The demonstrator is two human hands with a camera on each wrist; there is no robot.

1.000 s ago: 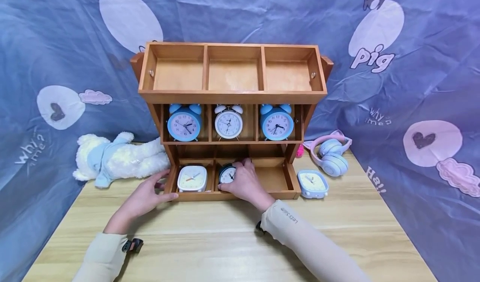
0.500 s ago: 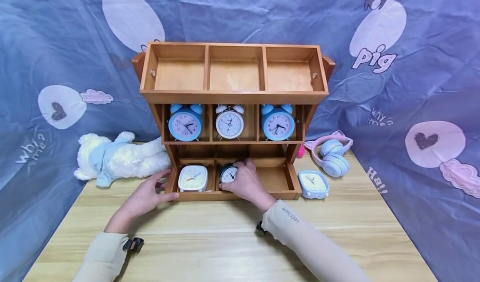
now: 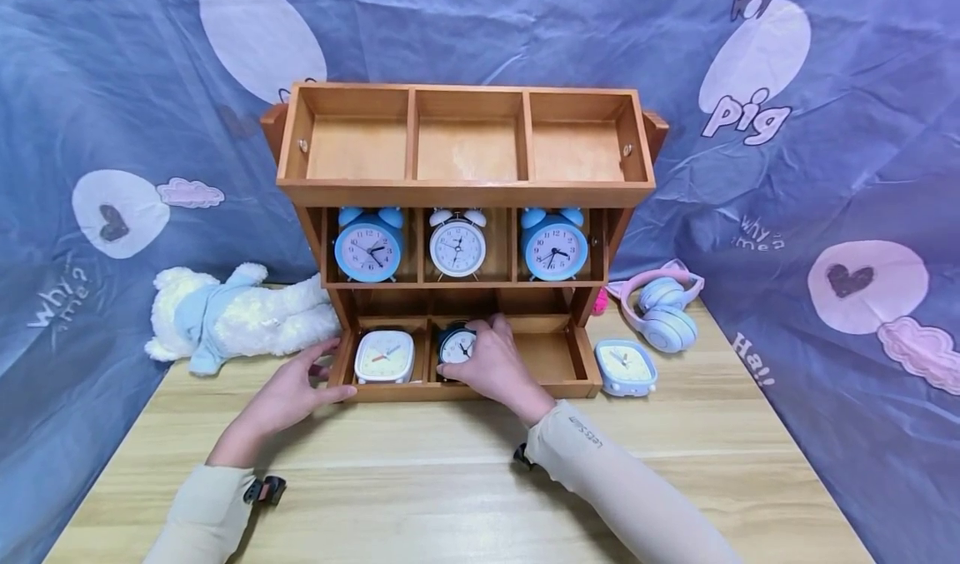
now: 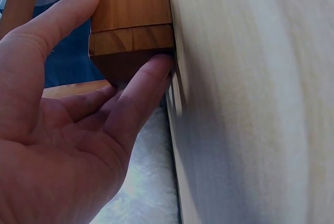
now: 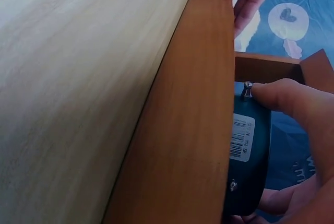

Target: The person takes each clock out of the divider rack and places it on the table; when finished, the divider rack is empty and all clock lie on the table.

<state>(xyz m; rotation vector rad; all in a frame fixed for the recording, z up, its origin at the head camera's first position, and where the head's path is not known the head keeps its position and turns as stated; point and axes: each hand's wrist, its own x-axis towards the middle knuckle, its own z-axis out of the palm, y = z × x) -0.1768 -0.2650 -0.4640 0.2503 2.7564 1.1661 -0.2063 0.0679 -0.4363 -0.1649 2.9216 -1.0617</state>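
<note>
In the head view, my right hand (image 3: 495, 360) grips a dark green alarm clock (image 3: 454, 347) in the middle compartment of the wooden shelf's lowest tier (image 3: 465, 392). The right wrist view shows the clock's underside (image 5: 255, 164) with a barcode label and small metal feet; my thumb touches one foot. My left hand (image 3: 288, 393) holds the left front corner of that tier, thumb on the front board (image 4: 133, 4) and fingers at its end. A white square clock (image 3: 385, 356) stands in the left compartment. Part of the dark clock is hidden behind my right hand.
On the middle tier stand a blue twin-bell clock (image 3: 367, 249), a white one (image 3: 457, 247) and another blue one (image 3: 555, 249). A light blue square clock (image 3: 626, 367) and headphones (image 3: 666, 314) lie right of the shelf. A white plush bear (image 3: 240, 318) lies on the left.
The dark green clock and my right hand have shifted very slightly back and to the right inside the compartment. My left hand stays at the shelf corner.
</note>
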